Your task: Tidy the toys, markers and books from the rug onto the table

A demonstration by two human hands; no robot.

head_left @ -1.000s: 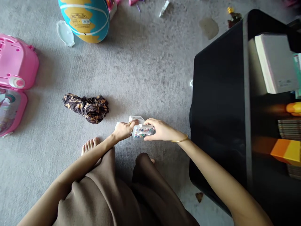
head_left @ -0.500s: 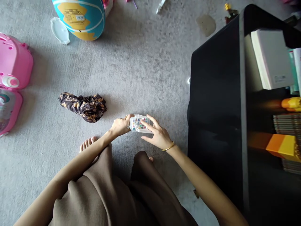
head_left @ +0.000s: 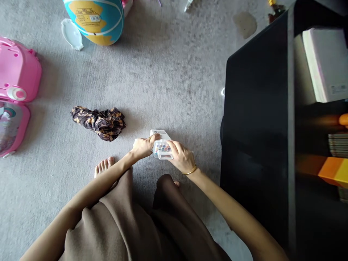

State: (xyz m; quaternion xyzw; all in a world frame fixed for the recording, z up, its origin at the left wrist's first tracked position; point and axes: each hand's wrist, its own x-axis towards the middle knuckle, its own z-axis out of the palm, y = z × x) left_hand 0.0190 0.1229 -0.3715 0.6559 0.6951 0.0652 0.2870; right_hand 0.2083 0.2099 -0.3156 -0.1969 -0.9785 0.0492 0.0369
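Low in front of me, a small clear plastic case (head_left: pixel 162 148) with a white handle shows rows of coloured round pieces inside. My left hand (head_left: pixel 144 146) is closed on its left side, the thumb lying over the top edge. From the right, my right hand (head_left: pixel 182 156) grips the case too, its fingers bent over the right edge and partly hiding it. A white printed face (head_left: pixel 160 134) shows behind the coloured side; whether it belongs to the case I cannot tell. A yellow bangle (head_left: pixel 191 170) circles my right wrist.
Left of my hands, a dark patterned cloth bundle (head_left: pixel 99 122) lies on the grey carpet (head_left: pixel 174 72). Pink toy cases (head_left: pixel 20 72) stand at the far left. A blue and yellow ball (head_left: pixel 98 21) rests beside a pale dish (head_left: pixel 71 34). On the right stands a black shelf unit (head_left: pixel 252 119) with books (head_left: pixel 326 65).
My right hand has gone from spread fingers over the case to gripping its right side. The case has tilted, bringing its handle toward me and a white printed face into view.
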